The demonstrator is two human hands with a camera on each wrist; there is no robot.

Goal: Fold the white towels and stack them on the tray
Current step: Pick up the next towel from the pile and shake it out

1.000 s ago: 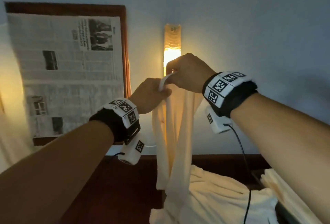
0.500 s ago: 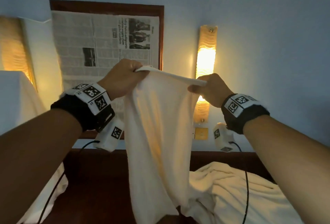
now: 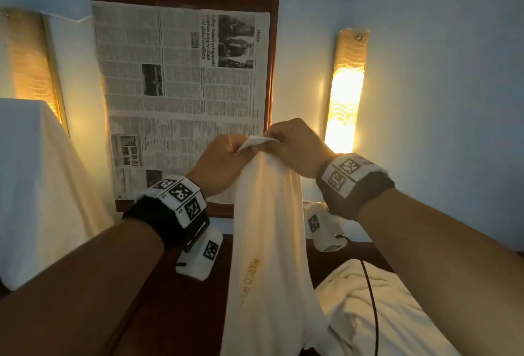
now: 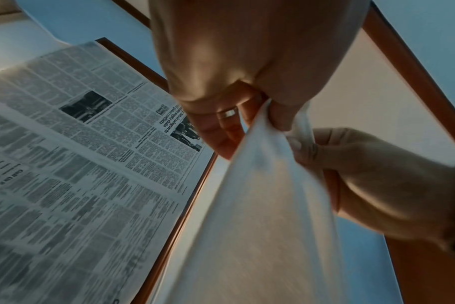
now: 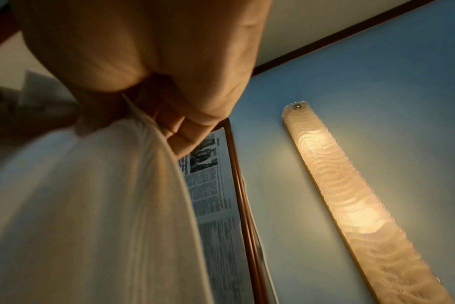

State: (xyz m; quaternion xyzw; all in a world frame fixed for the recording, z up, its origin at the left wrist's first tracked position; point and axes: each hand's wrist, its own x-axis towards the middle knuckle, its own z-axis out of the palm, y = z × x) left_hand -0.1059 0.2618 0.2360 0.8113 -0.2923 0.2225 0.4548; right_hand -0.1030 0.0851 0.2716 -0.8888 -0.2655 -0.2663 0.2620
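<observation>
A white towel [image 3: 269, 256] with gold lettering hangs lengthwise in the air in front of me. My left hand [image 3: 224, 162] and right hand [image 3: 292, 145] meet at its top and both pinch the upper corners together. In the left wrist view my left hand [image 4: 260, 115] pinches the towel [image 4: 260, 226] edge, and the right hand [image 4: 372, 174] grips it just beside. In the right wrist view the right hand's fingers [image 5: 169, 115] curl round the towel [image 5: 104, 205] edge. The tray is out of sight.
More white towels [image 3: 382, 313] lie crumpled on the dark wooden surface [image 3: 175, 313] at lower right. A newspaper [image 3: 181, 86] covers a framed panel on the blue wall. A lit wall lamp [image 3: 346, 86] glows at right, and a cloth-draped object [image 3: 34, 185] stands at left.
Half a second ago my hands held the towel's top edge spread apart. They have come together, so the towel now hangs doubled and narrow.
</observation>
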